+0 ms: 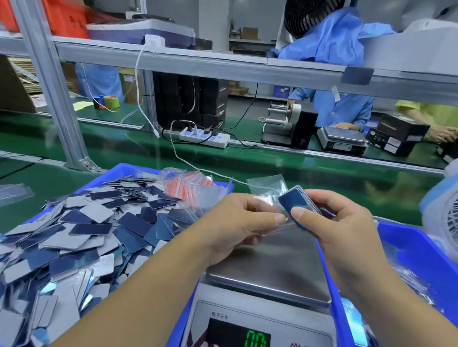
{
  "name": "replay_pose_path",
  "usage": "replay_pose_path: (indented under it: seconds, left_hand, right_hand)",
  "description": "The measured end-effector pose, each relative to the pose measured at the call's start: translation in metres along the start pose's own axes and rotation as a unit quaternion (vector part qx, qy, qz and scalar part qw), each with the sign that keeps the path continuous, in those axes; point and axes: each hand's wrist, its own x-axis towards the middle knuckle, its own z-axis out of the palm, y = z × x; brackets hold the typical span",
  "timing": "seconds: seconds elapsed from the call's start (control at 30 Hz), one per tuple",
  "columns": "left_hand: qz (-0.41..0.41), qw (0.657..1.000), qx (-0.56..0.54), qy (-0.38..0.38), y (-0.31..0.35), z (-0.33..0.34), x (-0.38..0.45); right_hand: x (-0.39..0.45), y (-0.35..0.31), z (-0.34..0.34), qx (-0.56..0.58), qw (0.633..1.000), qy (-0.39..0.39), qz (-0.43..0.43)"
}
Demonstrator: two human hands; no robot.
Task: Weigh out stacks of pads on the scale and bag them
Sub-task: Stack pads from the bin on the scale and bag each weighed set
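Note:
Above the scale, my right hand (337, 226) grips a stack of blue pads (298, 201), thumb pressed on its front face. My left hand (238, 222) pinches a clear zip bag (269, 191) with a red seal line, held right beside the stack. Below both hands lies the scale's bare steel pan (274, 271). Its green display (255, 342) shows digits near zero. A blue bin (122, 170) on the left holds a heap of loose blue and grey pads (68, 238). A bundle of empty red-striped bags (189, 187) lies at that bin's far edge.
A second blue bin (420, 246) on the right holds filled bags. A white fan (456, 226) stands at the far right. Beyond the green belt (301, 170) are a power strip (205, 139), a tape dispenser (286, 126), another scale (342, 141) and two seated people.

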Motion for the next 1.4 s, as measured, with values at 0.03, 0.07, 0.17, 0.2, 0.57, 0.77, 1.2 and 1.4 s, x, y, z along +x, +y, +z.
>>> replay_pose_path:
  seconds: [0.03,0.07,0.17,0.2,0.57,0.77,1.2,1.4]
  left_hand:
    - [0.003,1.000,0.007,-0.011,-0.001,-0.002,0.000]
    - [0.005,1.000,0.013,-0.027,0.001,-0.002,-0.003]
    - [0.003,0.998,0.036,-0.054,0.001,-0.003,-0.006]
    - [0.001,0.998,0.045,-0.052,0.001,-0.002,-0.007]
    - [-0.012,0.999,-0.006,0.053,0.005,-0.007,-0.001]
    - [-0.016,0.987,-0.086,0.136,0.005,-0.018,0.004]
    - [-0.019,0.994,-0.076,0.075,0.003,-0.012,-0.001]
    - [-0.019,0.988,-0.086,0.129,0.006,-0.012,0.001]
  right_hand:
    - [-0.001,-0.001,0.001,-0.007,1.000,0.003,-0.005]
    - [-0.001,-0.002,0.002,-0.014,1.000,0.004,-0.012]
    - [-0.003,-0.002,0.002,-0.023,1.000,0.000,-0.021]
    - [-0.003,-0.002,0.002,-0.024,1.000,-0.002,-0.020]
    - [-0.001,0.000,-0.001,-0.058,0.998,-0.015,-0.011]
    - [-0.005,0.011,0.004,-0.360,0.922,-0.139,-0.005]
    - [-0.003,0.018,0.001,-0.404,0.897,-0.172,-0.050]
    - [-0.002,0.010,0.003,-0.120,0.989,-0.080,0.016]
